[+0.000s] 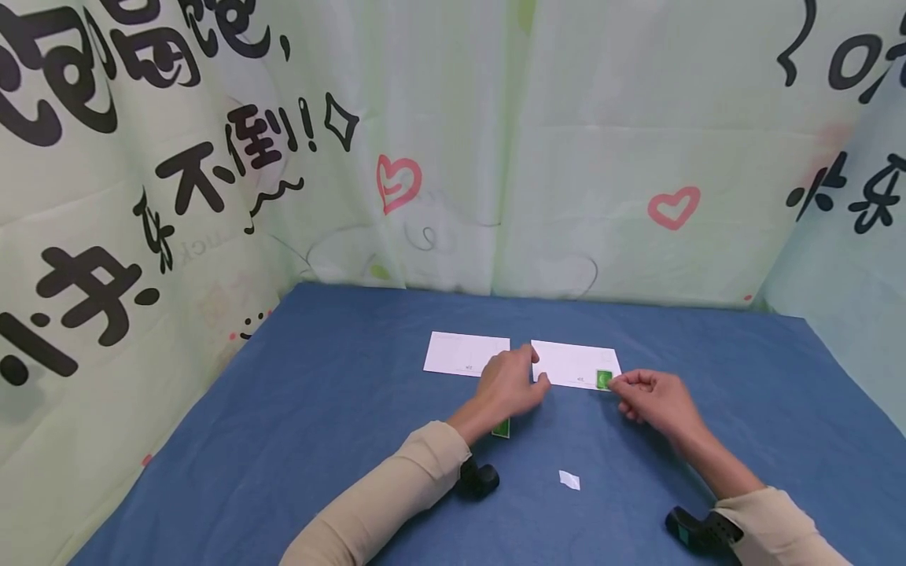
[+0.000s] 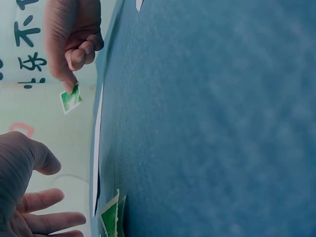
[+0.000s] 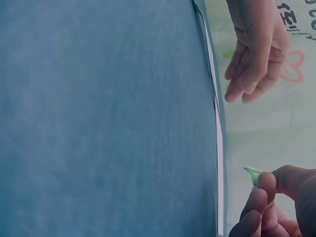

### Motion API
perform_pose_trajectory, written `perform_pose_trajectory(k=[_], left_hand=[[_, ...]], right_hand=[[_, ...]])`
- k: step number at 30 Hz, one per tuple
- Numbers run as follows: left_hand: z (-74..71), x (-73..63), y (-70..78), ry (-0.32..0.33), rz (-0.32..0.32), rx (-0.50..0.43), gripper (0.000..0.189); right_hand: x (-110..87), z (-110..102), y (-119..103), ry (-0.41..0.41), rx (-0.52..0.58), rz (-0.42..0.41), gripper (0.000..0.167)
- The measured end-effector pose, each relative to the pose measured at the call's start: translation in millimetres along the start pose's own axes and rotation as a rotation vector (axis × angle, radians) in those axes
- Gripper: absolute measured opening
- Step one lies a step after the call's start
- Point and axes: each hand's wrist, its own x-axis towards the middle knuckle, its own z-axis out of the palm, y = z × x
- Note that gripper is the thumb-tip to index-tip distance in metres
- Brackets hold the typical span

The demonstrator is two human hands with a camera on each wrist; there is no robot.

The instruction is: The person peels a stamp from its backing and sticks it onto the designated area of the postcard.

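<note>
Between its thumb and index finger, my right hand [image 1: 657, 399] pinches a green postage stamp [image 1: 604, 380] by its edge. In the left wrist view, the pinched stamp [image 2: 71, 100] hangs above the table; in the head view it overlaps the near right corner of the right white envelope [image 1: 566, 358]. My left hand [image 1: 511, 381] hovers by that envelope's left end, its fingers loosely spread and holding nothing. A second white envelope [image 1: 460, 352] lies to the left, partly behind the left hand. Another green stamp [image 1: 502, 429] with a toothed edge rests under the left wrist, partly hidden.
A small white paper scrap [image 1: 569, 480] lies nearer me on the blue cloth-covered table [image 1: 340, 409]. Printed curtains [image 1: 566, 157] enclose the table at the back and sides. Black devices [image 1: 701, 534] are strapped on both wrists.
</note>
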Motion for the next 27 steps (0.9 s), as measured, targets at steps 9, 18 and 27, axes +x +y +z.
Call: perform_pose_trajectory(k=[9, 18, 27], left_hand=[[3.7, 6.2, 0.0, -0.033, -0.020, 0.053, 0.028], [8.9, 10.7, 0.6, -0.045, -0.009, 0.162, 0.029], [9.7, 14.0, 2.9, -0.078, -0.019, 0.198, 0.031]], right_hand=[[8.8, -3, 6, -0.005, 0.003, 0.003, 0.040], [18.4, -5, 7, -0.001, -0.016, 0.008, 0.038], [30.5, -9, 7, -0.003, -0.049, -0.007, 0.035]])
